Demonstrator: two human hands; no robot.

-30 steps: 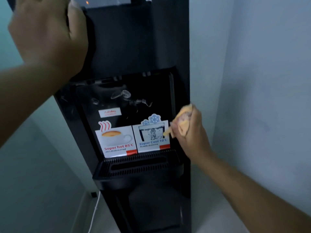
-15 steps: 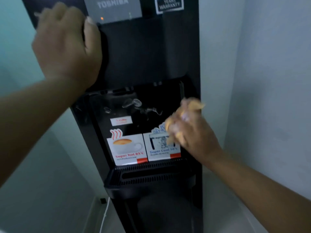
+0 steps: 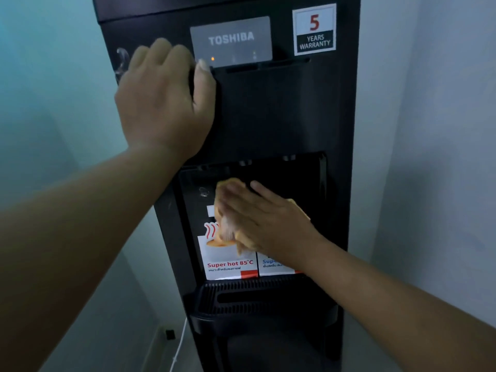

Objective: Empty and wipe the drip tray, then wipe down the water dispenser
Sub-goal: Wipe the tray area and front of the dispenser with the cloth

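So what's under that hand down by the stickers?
A yellow cloth, pressed flat by the right hand against the water dispenser's back wall. The hot-water sticker peeks out below; most of the cool-water sticker is covered.

Right hand flat on cloth, against the recess back wall of the water dispenser.
- Above grip: nozzles close overhead, little headroom.
- Right of grip: bare back wall, free up to recess side wall.
- Below grip: drip tray juts out, blocks a straight drop.
- Left of grip: narrow strip only.
- Up-left of grip: left forearm crosses; left hand on upper front.
- Further right: open gap to room wall.
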